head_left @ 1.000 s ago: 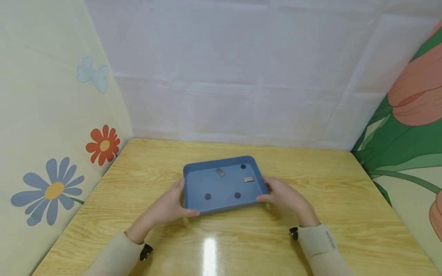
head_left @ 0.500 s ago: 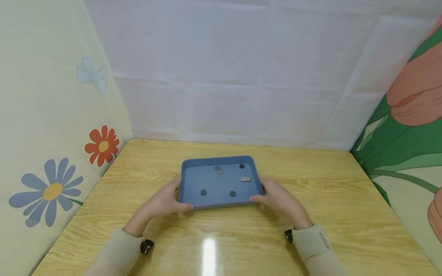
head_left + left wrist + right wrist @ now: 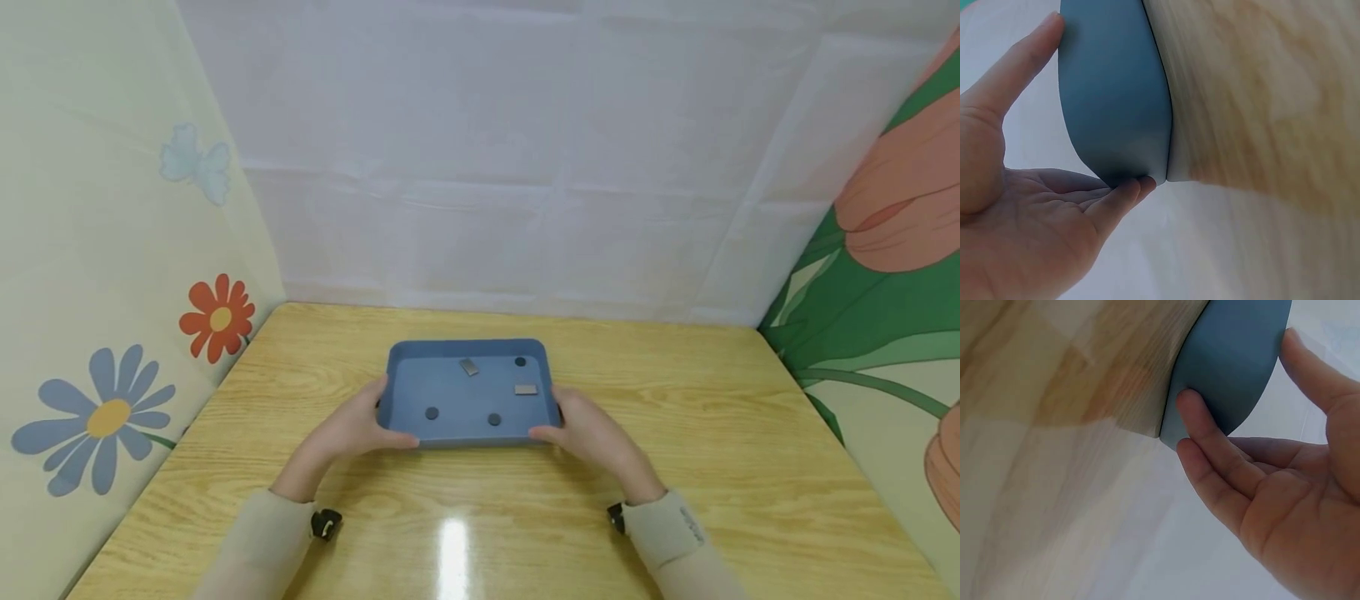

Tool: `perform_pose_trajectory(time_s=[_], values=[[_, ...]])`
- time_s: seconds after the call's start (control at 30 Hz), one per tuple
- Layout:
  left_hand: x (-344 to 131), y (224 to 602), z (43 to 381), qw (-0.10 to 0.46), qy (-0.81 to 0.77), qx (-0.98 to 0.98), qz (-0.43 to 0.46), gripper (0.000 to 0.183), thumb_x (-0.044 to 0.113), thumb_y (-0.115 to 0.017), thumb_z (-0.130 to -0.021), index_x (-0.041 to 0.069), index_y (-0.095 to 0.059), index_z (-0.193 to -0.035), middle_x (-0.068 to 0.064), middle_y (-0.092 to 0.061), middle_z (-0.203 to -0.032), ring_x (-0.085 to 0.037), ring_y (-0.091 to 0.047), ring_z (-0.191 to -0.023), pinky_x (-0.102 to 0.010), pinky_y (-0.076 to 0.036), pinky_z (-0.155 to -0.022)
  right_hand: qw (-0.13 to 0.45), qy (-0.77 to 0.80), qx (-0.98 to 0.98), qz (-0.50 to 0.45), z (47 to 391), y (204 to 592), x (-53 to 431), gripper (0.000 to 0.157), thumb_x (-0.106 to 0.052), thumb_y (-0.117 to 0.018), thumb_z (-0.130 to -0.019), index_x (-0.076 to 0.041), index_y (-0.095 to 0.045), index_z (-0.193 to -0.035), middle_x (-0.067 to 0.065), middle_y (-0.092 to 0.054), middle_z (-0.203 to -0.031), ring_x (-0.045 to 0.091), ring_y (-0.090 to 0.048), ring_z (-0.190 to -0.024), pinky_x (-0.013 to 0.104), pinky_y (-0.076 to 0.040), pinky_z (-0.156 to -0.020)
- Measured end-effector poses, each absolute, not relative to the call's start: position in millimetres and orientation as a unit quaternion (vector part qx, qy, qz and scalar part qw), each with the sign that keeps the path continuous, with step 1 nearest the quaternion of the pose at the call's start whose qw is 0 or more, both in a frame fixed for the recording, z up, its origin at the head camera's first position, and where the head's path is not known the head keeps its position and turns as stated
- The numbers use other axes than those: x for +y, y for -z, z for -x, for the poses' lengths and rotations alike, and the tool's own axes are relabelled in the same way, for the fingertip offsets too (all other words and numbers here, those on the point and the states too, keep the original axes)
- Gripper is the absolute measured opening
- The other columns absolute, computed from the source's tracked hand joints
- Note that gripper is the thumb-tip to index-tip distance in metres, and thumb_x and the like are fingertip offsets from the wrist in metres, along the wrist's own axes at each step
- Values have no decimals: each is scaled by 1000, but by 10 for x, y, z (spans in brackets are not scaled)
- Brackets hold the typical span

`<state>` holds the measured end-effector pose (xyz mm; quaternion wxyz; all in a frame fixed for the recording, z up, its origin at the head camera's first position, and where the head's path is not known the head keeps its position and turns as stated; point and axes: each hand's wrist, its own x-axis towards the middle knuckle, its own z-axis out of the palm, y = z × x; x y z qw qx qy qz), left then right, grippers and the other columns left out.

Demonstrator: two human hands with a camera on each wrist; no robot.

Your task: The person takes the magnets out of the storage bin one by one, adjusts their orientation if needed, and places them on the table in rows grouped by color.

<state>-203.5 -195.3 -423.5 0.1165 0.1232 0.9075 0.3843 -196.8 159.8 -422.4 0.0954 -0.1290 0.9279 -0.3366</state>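
A shallow blue rectangular tray (image 3: 465, 440) sits on the wooden table, its long sides nearly level across the head view. Inside lie three small dark discs, one of them a disc (image 3: 432, 413) near the front left, and two small flat silvery rectangular pieces, one a piece (image 3: 526, 390) toward the right. My left hand (image 3: 360, 423) holds the tray's left end, thumb along the front rim and fingers around the side. At the right end, my right hand (image 3: 588, 427) grips it the same way. In the right wrist view, fingertips (image 3: 1194, 406) press the tray's outer wall (image 3: 1235, 356).
Wood-grain table (image 3: 720, 433) surrounds the tray, with a bright glare spot in front. A white cloth (image 3: 480, 167) hangs behind. Flower-printed panels stand at the left (image 3: 75, 250) and right (image 3: 900, 333). Both sleeves carry dark clips near the wrists.
Both hands have turned the tray slightly clockwise, so its front edge now lies almost straight. It has also shifted a little left. The pieces inside keep about the same arrangement.
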Motion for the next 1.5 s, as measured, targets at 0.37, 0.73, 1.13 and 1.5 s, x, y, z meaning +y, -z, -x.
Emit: perform_pose_trajectory(time_s=[0.37, 0.73, 1.13, 1.5], values=[[-2017, 4238, 2099, 113, -372, 915, -110, 130, 41, -92, -76, -11, -9, -161, -35, -19, -166, -54, -26, -152, -65, -31, -122, 78, 314, 939, 115, 1919, 4251, 1476, 86, -33, -78, -93, 11, -36, -154, 31, -46, -155, 42, -51, -142, 54, -49, -112], [-2102, 4274, 2179, 123, -381, 909, -113, 131, 43, -92, -76, -11, -8, -161, -34, -17, -168, -53, -24, -154, -65, -30, -123, 81, 315, 940, 105, 1899, 4271, 1414, 90, -36, -76, -94, 11, -31, -156, 31, -39, -160, 45, -42, -148, 57, -41, -118], [-2081, 4218, 2176, 141, -369, 914, -93, 135, 47, -93, -73, -11, -7, -161, -32, -17, -168, -52, -25, -154, -64, -31, -123, 88, 302, 944, 96, 1894, 4261, 1400, 91, -38, -75, -94, 11, -31, -156, 31, -38, -160, 44, -42, -148, 57, -42, -118], [-2058, 4199, 2203, 139, -370, 913, -97, 136, 45, -93, -73, -11, -7, -161, -32, -15, -169, -52, -22, -154, -64, -28, -124, 108, 330, 931, 115, 1987, 4168, 1496, 47, -34, -76, -94, -5, -63, -129, 7, -68, -94, 15, -61, -78, 30, -55, -65]])
